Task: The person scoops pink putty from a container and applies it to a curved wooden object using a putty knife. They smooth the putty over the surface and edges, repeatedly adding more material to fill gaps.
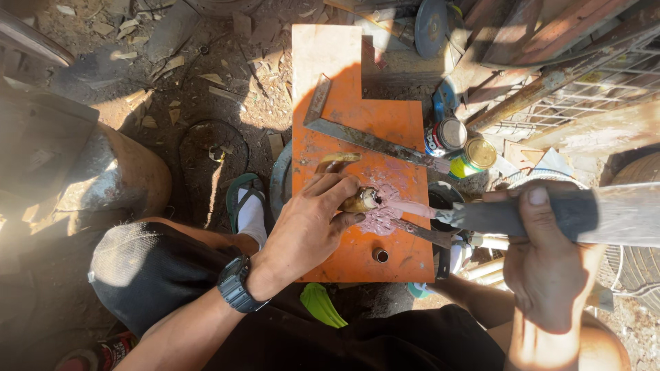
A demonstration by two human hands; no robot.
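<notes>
left hand [309, 223]: closed around a small yellow tube [360, 200], squeezing it on the orange board [364, 124] | pink paste [385, 213]: a blob on the board just by the tube's tip | right hand [546, 257]: wrapped tight around a flat scraper [550, 214], its tip in the paste | near: metal square [364, 137] on the board, two cans [460, 145] beside it

This is a rough outdoor workshop. Wood chips [148, 103] litter the dirt ground at upper left, an orange board [385, 117] in the centre carries a metal square [357, 134], paint tins [460, 144] stand just right of it, and wire mesh [591, 89] leans at upper right.
</notes>
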